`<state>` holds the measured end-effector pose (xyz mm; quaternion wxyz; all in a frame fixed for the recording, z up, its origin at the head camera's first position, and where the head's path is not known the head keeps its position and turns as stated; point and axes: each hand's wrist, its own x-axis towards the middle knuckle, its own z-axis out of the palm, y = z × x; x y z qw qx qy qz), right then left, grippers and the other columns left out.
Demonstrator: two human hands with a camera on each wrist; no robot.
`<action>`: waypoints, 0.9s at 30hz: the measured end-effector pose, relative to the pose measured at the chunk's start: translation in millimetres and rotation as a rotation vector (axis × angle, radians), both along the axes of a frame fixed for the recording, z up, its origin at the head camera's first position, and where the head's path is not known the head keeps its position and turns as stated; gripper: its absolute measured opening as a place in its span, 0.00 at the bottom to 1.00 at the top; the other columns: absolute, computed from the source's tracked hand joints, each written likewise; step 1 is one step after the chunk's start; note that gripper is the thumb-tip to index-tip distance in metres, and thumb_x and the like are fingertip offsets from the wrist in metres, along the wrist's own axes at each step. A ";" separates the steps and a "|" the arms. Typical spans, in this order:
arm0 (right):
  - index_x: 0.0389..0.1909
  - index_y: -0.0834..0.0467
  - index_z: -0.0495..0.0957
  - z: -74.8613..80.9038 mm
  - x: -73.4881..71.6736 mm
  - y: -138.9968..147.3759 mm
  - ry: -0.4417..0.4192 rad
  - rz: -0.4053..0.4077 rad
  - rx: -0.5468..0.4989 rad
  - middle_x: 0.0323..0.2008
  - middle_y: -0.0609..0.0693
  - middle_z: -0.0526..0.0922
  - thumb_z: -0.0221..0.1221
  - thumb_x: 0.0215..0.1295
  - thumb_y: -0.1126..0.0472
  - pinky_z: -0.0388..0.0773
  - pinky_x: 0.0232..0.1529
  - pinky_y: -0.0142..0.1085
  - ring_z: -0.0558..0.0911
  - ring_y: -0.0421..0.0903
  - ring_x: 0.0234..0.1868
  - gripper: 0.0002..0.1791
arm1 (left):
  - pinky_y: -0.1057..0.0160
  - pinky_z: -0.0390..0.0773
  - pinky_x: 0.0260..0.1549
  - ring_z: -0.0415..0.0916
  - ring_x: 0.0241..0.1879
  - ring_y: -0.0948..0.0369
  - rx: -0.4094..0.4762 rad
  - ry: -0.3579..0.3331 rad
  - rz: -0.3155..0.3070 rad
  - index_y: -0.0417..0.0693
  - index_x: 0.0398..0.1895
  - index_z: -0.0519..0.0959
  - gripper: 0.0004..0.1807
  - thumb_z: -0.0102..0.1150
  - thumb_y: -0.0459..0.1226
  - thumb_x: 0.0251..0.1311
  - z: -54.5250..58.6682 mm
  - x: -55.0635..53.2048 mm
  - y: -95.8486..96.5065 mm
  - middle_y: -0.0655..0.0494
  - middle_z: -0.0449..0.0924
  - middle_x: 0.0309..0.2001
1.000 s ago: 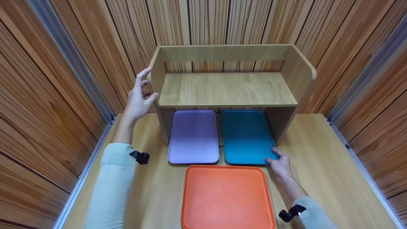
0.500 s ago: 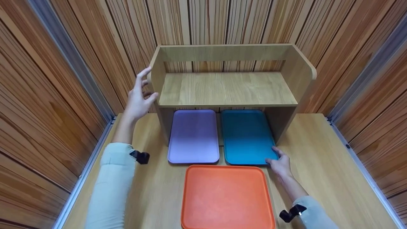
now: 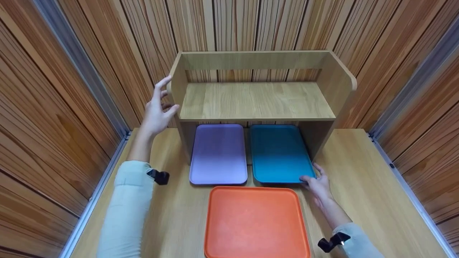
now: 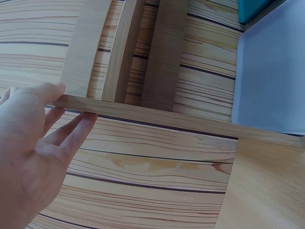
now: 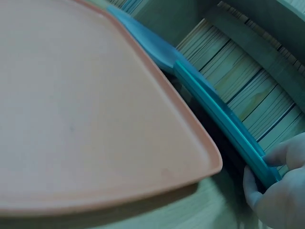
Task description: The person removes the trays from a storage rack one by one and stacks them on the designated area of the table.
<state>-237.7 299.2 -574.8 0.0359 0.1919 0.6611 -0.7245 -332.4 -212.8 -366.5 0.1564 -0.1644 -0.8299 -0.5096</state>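
A teal tray [image 3: 281,154] lies under the right half of a wooden shelf [image 3: 256,100], its front end sticking out. My right hand [image 3: 320,186] pinches its near right corner, thumb on top and fingers beneath; a dark gap shows under the tray's edge [image 5: 224,121] in the right wrist view. My left hand [image 3: 156,114] holds the front edge of the shelf's left side panel [image 4: 157,116], with the thumb on one face and fingertips on the other. Beside the teal tray, a purple tray [image 3: 218,154] lies under the shelf's left half.
An orange tray [image 3: 256,222] lies on the wooden table [image 3: 373,193] in front of the two smaller trays, close to their near edges. Wood-plank walls [image 3: 398,68] stand behind the shelf and at both sides.
The near edge of the teal tray has risen slightly. My right hand has shifted a little to the right, its fingers now lower around the corner. My left hand stays put.
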 end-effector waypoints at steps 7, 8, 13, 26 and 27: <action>0.94 0.54 0.28 6.8 3.7 -5.1 -0.014 -0.050 -0.245 0.89 0.62 0.35 0.50 0.84 0.73 0.83 0.55 0.25 0.78 0.35 0.52 0.51 | 0.34 0.77 0.79 0.62 0.88 0.43 -0.004 -0.005 0.011 0.65 0.92 0.53 0.46 0.58 0.25 0.80 0.1 0.0 0.4 0.49 0.50 0.93; 0.94 0.54 0.28 8.0 4.2 -6.3 -0.015 -0.057 -0.263 0.90 0.62 0.34 0.50 0.84 0.73 0.83 0.58 0.26 0.77 0.35 0.54 0.51 | 0.34 0.78 0.79 0.62 0.88 0.43 -0.003 -0.008 0.012 0.65 0.92 0.53 0.46 0.58 0.25 0.80 0.2 0.0 0.6 0.49 0.49 0.93; 0.94 0.48 0.26 15.4 6.8 -12.1 -0.019 -0.065 -0.358 0.94 0.57 0.33 0.48 0.86 0.71 0.71 0.85 0.40 0.72 0.42 0.70 0.52 | 0.35 0.79 0.78 0.61 0.88 0.43 -0.003 -0.021 0.013 0.66 0.92 0.53 0.46 0.58 0.25 0.80 0.8 0.2 0.8 0.49 0.46 0.94; 0.87 0.27 0.13 23.3 16.4 -27.5 0.113 -0.033 -0.520 0.91 0.59 0.17 0.43 0.85 0.76 0.44 0.92 0.67 0.45 0.66 0.91 0.61 | 0.35 0.77 0.80 0.62 0.88 0.44 0.005 0.016 -0.006 0.61 0.91 0.53 0.46 0.59 0.24 0.79 -1.0 -1.9 -0.6 0.46 0.55 0.91; 0.87 0.26 0.13 23.4 16.8 -28.6 0.120 -0.039 -0.513 0.91 0.59 0.16 0.44 0.84 0.77 0.45 0.92 0.68 0.49 0.66 0.90 0.61 | 0.35 0.77 0.81 0.62 0.88 0.44 0.004 0.016 -0.006 0.61 0.91 0.54 0.46 0.59 0.24 0.79 -1.0 -2.1 -0.6 0.46 0.56 0.91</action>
